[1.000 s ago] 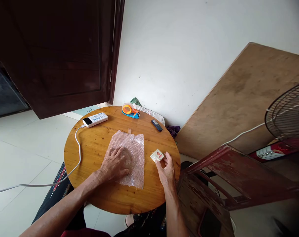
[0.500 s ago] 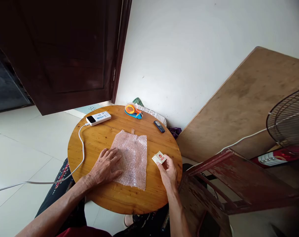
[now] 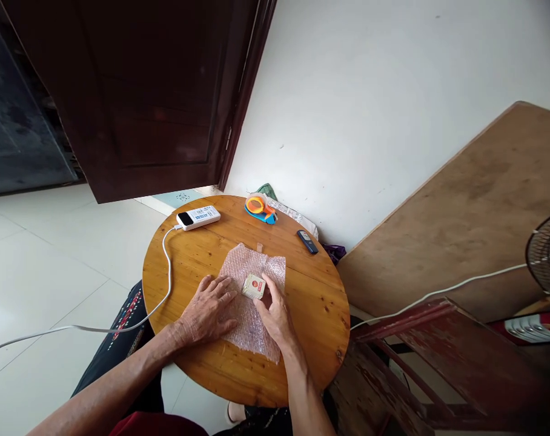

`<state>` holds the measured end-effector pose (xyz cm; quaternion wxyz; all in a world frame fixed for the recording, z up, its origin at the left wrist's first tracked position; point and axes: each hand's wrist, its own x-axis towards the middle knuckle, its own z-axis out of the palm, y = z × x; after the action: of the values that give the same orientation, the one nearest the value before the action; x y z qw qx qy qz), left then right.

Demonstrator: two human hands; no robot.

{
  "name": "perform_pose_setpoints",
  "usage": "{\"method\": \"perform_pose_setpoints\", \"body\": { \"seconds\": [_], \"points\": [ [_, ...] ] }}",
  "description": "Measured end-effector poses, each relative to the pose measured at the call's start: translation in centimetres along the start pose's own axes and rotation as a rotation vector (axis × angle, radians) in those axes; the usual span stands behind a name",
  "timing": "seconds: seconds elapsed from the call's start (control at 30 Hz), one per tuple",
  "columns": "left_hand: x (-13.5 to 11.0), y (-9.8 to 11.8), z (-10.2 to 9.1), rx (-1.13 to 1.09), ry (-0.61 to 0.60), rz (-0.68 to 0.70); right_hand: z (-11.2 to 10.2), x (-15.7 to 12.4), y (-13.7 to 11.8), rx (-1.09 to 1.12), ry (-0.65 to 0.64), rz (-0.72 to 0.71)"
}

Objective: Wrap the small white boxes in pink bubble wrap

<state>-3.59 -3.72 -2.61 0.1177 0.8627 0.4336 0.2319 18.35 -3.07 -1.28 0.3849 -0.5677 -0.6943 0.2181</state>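
A sheet of bubble wrap (image 3: 252, 333) lies spread on the round wooden table (image 3: 193, 254). My left hand (image 3: 209, 309) rests flat on its left edge with the fingers spread. Over the middle of the sheet, my right hand (image 3: 274, 312) grips a small cream-coloured box (image 3: 254, 286) with a red emblem on top, thumb on the near side and fingers on the far side. Whether the box touches the wrap I cannot tell. A short strip of clear tape (image 3: 259, 247) shows at the sheet's far edge.
At the back of the table sit an orange and blue tape dispenser (image 3: 261, 209), a white power bank (image 3: 198, 217) with a white cable (image 3: 168, 266), and a dark utility-knife-like object (image 3: 307, 241). A wooden chair (image 3: 406, 321) and a fan (image 3: 547, 257) stand at right.
My right hand has carried the small box leftward from the table's right side to above the bubble wrap. The left hand stays on the sheet. The camera view has shifted slightly.
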Motion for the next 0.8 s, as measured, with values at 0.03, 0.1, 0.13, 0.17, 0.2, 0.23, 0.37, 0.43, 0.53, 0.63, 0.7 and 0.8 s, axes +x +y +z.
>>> {"method": "perform_pose_setpoints", "body": {
  "seconds": [0.03,0.1,0.13,0.17,0.2,0.23,0.37,0.43,0.53,0.63,0.7,0.8],
  "points": [
    [0.0,0.0,-0.1,-0.006,-0.004,-0.003,0.1,-0.2,0.4,-0.001,0.007,0.012],
    [0.0,0.1,-0.3,-0.012,-0.017,-0.006,0.1,-0.7,0.8,0.006,0.021,0.035],
    [-0.1,0.1,-0.4,-0.013,-0.023,-0.008,0.1,-1.0,0.9,0.007,0.026,0.041],
    [-0.1,0.2,-0.5,-0.012,-0.028,-0.012,0.1,-1.1,0.9,0.004,0.030,0.043],
    [-0.1,0.2,-0.6,-0.011,-0.034,-0.014,0.1,-1.2,0.9,0.000,0.033,0.041],
    [-0.1,0.3,-0.6,-0.011,-0.040,-0.015,0.1,-1.2,0.8,-0.004,0.035,0.036],
    [0.2,0.3,-0.7,-0.017,-0.056,-0.016,0.0,-0.9,0.6,0.011,0.028,0.015],
    [0.3,0.3,-0.8,-0.021,-0.057,-0.017,-0.1,-0.7,0.6,0.027,0.019,0.018],
    [0.0,0.4,-1.2,-0.028,-0.036,-0.017,0.0,-0.7,0.5,0.029,0.020,0.024],
    [-1.2,0.8,-1.9,-0.043,-0.025,0.001,0.2,-0.9,0.6,0.017,0.035,0.019],
    [-2.2,1.1,-2.5,-0.037,-0.053,0.027,0.4,-1.0,0.7,0.013,0.047,0.015],
    [-3.1,1.6,-2.8,-0.001,-0.080,0.059,0.6,-1.1,0.7,0.018,0.067,0.008]
  ]
}}
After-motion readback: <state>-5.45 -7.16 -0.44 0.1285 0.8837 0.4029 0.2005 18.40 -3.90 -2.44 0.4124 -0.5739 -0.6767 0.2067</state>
